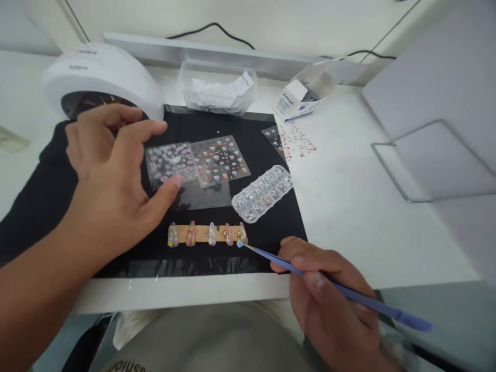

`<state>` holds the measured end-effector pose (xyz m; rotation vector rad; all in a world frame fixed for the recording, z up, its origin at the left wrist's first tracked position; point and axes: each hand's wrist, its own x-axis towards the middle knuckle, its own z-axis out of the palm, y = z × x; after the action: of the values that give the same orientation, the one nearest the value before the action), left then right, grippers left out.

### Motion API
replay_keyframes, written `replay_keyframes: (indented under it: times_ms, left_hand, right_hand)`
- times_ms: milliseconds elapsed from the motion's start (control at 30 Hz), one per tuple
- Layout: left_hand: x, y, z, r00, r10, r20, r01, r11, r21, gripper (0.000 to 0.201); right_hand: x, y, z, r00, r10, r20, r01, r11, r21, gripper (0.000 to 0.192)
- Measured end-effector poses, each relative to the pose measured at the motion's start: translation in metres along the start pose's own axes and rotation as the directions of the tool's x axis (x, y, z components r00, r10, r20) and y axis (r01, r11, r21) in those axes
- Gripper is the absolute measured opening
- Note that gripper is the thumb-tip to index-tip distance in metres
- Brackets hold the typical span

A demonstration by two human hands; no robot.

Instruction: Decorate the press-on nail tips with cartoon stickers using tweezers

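Observation:
My right hand is closed around blue-purple tweezers. At their tip a tiny light-blue sticker or charm is pinched, right beside the rightmost press-on nail. Several decorated press-on nails, among them a pink one, sit in a row on a tan strip. My left hand hovers with fingers spread at the left of the black mat. Its thumb tip overlaps a clear sticker sheet; whether it touches cannot be told. Another sticker sheet with red and white prints lies alongside.
A clear compartment case of rhinestones lies on the black mat. Behind stand a white nail lamp, a plastic box of white packets and an alcohol pad box. A metal wire stand is at right.

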<state>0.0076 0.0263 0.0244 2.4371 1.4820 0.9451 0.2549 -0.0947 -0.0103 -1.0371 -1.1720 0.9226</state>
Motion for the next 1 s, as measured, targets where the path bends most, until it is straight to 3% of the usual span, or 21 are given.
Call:
replay_keyframes:
  times_ms: [100, 200, 433, 1000]
  left_hand:
    - [-0.007, 0.010, 0.005, 0.978, 0.206, 0.041, -0.208, 0.977, 0.040, 0.033]
    - [-0.014, 0.022, 0.014, 0.928, 0.324, 0.183, -0.315, 0.946, -0.079, 0.023]
    - [-0.021, 0.036, 0.025, 0.901, 0.320, 0.294, -0.292, 0.947, -0.137, 0.036]
    - [-0.022, 0.036, 0.029, 0.888, 0.339, 0.311, -0.310, 0.940, -0.139, 0.013]
  right_hand:
    - [-0.007, 0.001, 0.001, 0.995, 0.091, -0.040, -0.093, 0.995, -0.040, 0.021]
    - [-0.013, 0.000, 0.002, 0.989, 0.136, -0.053, -0.139, 0.988, -0.066, 0.022]
    - [-0.014, -0.009, 0.011, 0.974, 0.172, -0.147, -0.187, 0.978, -0.089, 0.021]
    - [-0.017, -0.012, 0.020, 0.953, 0.202, -0.228, -0.241, 0.958, -0.157, 0.023]
